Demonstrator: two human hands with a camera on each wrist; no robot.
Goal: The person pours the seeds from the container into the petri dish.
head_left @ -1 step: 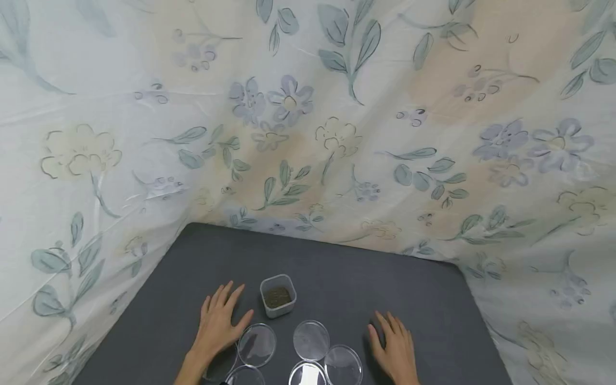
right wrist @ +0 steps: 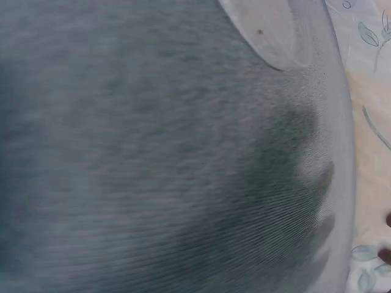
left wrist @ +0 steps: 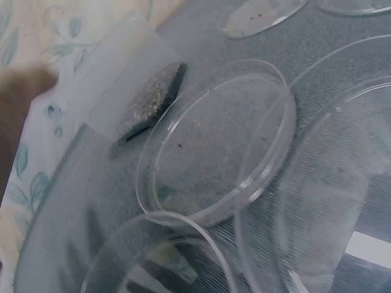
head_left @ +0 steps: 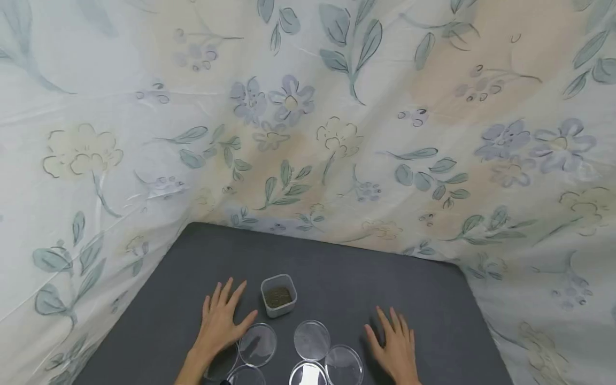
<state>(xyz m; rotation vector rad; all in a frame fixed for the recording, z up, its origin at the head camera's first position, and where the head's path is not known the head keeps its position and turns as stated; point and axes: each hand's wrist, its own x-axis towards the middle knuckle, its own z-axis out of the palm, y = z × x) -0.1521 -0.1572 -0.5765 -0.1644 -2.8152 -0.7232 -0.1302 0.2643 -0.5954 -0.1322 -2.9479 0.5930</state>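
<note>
My left hand is spread over the dark table, its thumb beside a clear round petri dish. It holds nothing. Part of that hand blurs at the edge of the left wrist view. Just beyond its thumb stands a square translucent plastic tub with dark brownish granular material in the bottom; the tub shows tilted in the left wrist view. My right hand, fingers apart and free of any object, is to the right of another clear dish. Only fingertips show in the right wrist view.
Clear dishes lie in two groups between the hands, including one at the centre and one reflecting light. Some are cut off by the bottom edge. A floral cloth hangs behind the dark table.
My right hand's fingers and thumb have spread slightly wider. My left hand has shifted a touch to the right. The tub and dishes have kept their places.
</note>
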